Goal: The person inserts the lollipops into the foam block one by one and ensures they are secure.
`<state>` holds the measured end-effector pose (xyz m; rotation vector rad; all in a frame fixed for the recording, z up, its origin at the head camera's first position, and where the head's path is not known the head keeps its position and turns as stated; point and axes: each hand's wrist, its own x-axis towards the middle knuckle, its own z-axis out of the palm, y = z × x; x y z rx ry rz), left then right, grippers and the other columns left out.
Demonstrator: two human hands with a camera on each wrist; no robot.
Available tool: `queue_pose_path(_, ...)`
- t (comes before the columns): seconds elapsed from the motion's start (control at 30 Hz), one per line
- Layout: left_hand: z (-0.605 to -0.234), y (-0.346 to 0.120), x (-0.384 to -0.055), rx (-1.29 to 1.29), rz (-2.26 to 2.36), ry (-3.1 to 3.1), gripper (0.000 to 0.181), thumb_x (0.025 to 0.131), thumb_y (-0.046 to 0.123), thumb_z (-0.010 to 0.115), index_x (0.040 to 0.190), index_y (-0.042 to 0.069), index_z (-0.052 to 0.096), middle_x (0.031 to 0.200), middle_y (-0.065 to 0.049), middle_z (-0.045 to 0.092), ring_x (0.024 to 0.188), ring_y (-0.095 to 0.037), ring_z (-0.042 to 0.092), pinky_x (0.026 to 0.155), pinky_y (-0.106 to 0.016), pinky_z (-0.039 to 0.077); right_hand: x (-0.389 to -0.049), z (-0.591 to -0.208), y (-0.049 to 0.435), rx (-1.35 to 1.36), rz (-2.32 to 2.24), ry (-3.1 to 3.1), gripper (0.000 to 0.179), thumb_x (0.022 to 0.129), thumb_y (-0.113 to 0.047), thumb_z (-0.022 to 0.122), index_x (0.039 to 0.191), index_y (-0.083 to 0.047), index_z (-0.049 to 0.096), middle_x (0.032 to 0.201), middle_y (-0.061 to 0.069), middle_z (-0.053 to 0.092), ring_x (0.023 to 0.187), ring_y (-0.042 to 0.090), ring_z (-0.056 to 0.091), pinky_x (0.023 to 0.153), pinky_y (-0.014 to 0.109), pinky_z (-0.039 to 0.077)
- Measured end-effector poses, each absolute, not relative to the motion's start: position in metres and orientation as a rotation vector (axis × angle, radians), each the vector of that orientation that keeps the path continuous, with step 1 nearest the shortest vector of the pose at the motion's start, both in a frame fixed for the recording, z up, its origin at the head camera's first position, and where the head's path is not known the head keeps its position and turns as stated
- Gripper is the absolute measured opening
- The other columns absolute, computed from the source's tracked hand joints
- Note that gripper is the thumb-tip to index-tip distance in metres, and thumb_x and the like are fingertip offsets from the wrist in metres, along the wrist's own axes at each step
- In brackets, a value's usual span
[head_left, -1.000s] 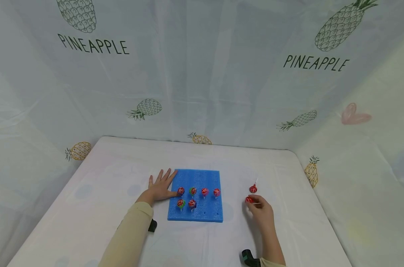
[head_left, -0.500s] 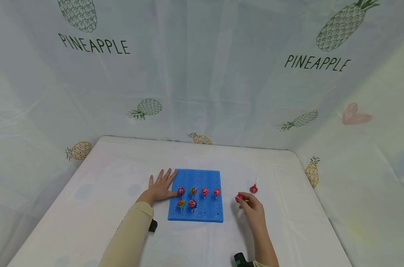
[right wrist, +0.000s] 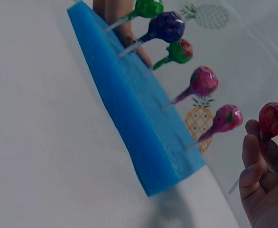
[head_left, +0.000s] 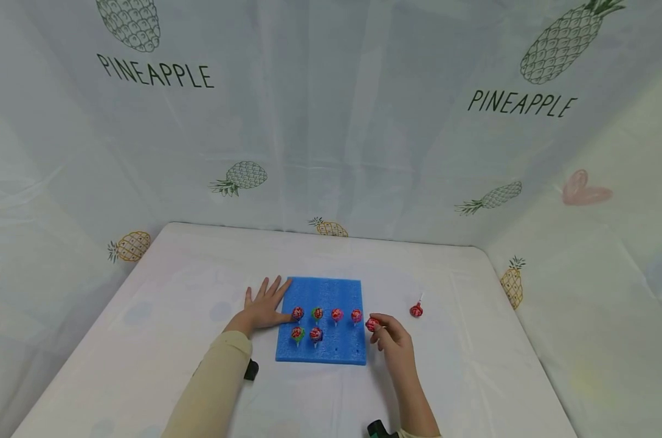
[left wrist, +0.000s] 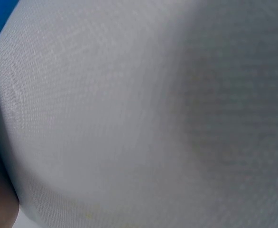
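A blue foam block lies on the table with several wrapped lollipops standing in it on their sticks, such as a pink lollipop and a green lollipop. My left hand is spread flat at the block's left edge, its thumb and fingertips over the foam. Just off the right edge, my right hand pinches a red lollipop by its wrapped head, with the white stick pointing down. Two bare holes show in the block's near right part. The left wrist view is mostly blurred cloth.
Another red lollipop lies on the white-covered table to the right, its stick pointing away. A curtain printed with pineapples hangs behind the table's far edge. Black wrist devices sit near the sleeves.
My right hand has carried the red lollipop leftward, from beside the lying one to the block's right edge. The left hand has stayed in place.
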<state>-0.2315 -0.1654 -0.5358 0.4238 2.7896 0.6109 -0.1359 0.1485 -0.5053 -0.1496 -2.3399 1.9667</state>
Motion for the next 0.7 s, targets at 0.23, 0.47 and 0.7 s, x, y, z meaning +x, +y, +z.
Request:
queue_pose_path(0.23,-0.529,-0.163,-0.229,0.424,0.606,2.801,0.097,0.083,0.059,0.066,0.156,0.014,0.019,0.161,-0.019,0.011,0.145,-0.044,0.000,0.106,-0.070,-0.006,-0.135,-0.508,0.136,-0.047,2.032,-2.260,0.022,0.100,-0.009,0.052,0.114,-0.001,0.066,0.092,0.029,0.061,0.067,0.021,0.060,0.061,0.026,0.050)
queue_pose_path(0.47,-0.534,-0.164,-0.231,0.417,0.590,2.786,0.099,0.083,0.060,0.064,0.158,0.017,0.015,0.162,-0.016,0.006,0.146,-0.041,-0.005,0.106,-0.068,-0.011,-0.133,-0.511,0.127,0.055,2.141,-2.185,0.024,0.100,-0.004,0.048,0.116,0.003,0.064,0.097,0.025,0.062,0.062,0.022,0.061,0.060,0.026,0.051)
queue_pose_path(0.7,-0.537,-0.166,-0.232,0.420,0.598,2.793,0.099,0.084,0.059,0.064,0.158,0.017,0.014,0.162,-0.016,0.006,0.146,-0.041,-0.006,0.106,-0.068,-0.010,-0.132,-0.519,0.119,0.145,2.241,-2.107,0.024,0.099,0.002,0.041,0.112,0.010,0.059,0.093,0.028,0.064,0.058,0.020,0.062,0.055,0.027,0.050)
